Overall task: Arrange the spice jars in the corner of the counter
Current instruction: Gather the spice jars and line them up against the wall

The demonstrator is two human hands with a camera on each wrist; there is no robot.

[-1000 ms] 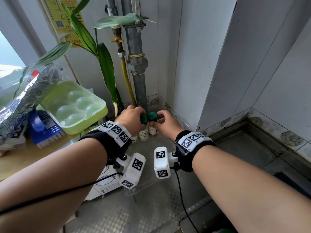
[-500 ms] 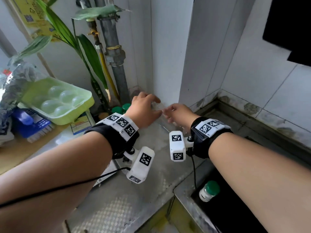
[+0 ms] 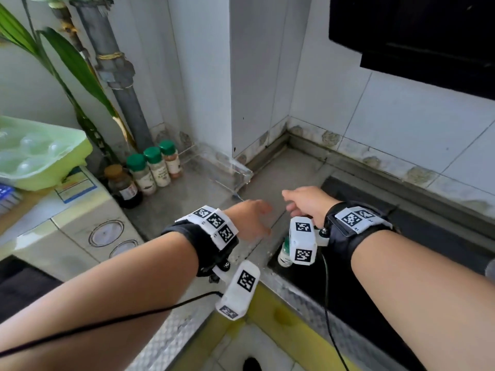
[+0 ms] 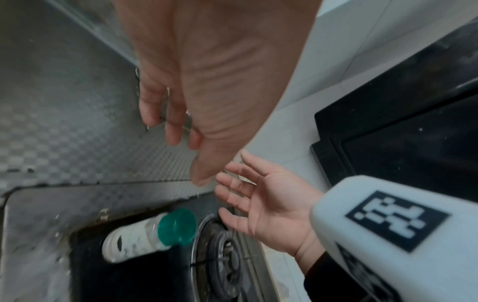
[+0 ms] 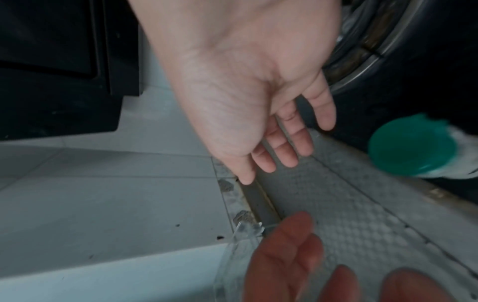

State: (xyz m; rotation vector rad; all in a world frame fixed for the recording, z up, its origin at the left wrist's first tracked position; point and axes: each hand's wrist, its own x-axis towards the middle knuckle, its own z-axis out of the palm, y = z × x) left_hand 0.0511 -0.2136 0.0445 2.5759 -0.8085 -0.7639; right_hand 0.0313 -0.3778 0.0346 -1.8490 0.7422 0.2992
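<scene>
- Left hand (image 3: 250, 219) and right hand (image 3: 308, 202) above counter (image 3: 187, 199), fingers (image 4: 240, 186) loosely spread, holding nothing;
- Jar (image 4: 147, 233) upright on stove (image 3: 401, 277), below right fingers, untouched;
- Three jars (image 3: 154, 167) in counter's corner.

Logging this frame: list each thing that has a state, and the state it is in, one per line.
Left hand: open, holds nothing, above the counter.
Right hand: open, fingers spread, holds nothing.
Three green-capped spice jars: upright, capped, in a row in the corner.
Brown-capped dark bottle: upright, capped, beside that row.
Green-capped jar on the stove: capped, apart from the row; upright or tipped, cannot tell.
Stove burner: no flame visible.
</scene>
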